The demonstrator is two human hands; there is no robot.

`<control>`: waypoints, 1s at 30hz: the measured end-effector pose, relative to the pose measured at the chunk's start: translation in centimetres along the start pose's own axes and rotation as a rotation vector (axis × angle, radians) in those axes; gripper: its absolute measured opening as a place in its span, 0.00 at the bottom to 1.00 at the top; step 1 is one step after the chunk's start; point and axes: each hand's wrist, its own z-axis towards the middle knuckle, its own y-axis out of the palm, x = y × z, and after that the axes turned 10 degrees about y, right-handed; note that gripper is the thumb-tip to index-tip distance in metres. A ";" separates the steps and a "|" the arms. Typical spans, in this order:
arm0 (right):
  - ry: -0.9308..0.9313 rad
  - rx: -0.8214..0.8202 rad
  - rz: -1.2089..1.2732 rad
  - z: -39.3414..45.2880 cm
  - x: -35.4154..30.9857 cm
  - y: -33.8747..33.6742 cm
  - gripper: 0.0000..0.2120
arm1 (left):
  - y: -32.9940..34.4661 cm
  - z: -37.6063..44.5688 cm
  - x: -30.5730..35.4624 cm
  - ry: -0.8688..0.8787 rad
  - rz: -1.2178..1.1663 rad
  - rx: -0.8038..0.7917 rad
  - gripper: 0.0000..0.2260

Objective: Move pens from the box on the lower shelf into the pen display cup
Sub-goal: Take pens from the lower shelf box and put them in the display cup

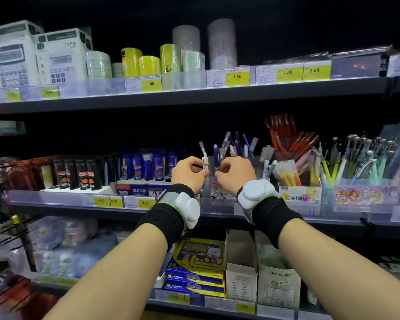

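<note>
Both hands are raised to the middle shelf [217,210], side by side and nearly touching, each wearing a black wristband with a white device strapped on. Left hand [188,173] pinches a white pen [204,158] between thumb and fingertips, holding it nearly upright with its clear cap end tilted slightly left. Right hand [234,174] is curled around a blue pen [216,158], also upright, gripped low on the barrel. These 2 pens stand just in front of the clear pen cup [214,188], which sits on the middle shelf between the hands and already holds a loose bunch of blue and clear pens [237,144] leaning at different angles. Whether either held pen's tip is inside the cup cannot be told, since the fingers hide the lower ends.

Right of the cup stand more cups with red pens [286,137] and pastel pens [286,172]. Left of it are black tubes [79,172] and blue tubes [146,165].

On the lower shelf, under the right forearm, stands an open white box [240,269], beside another box [278,280] and a stack of blue crayon packs [196,269]. What the open box holds is not visible.
</note>
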 end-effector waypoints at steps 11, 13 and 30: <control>-0.063 0.110 0.051 -1.1 0.5 0.8 0.06 | -0.1 -0.4 -1.0 -0.004 0.079 -0.041 0.11; -0.097 0.149 0.095 -1.5 0.5 0.7 0.05 | -0.3 -0.7 -1.1 0.012 0.076 -0.016 0.14; -0.418 -0.129 0.203 -8.4 0.3 4.6 0.06 | -6.1 -9.0 -7.6 0.070 -0.022 -0.081 0.07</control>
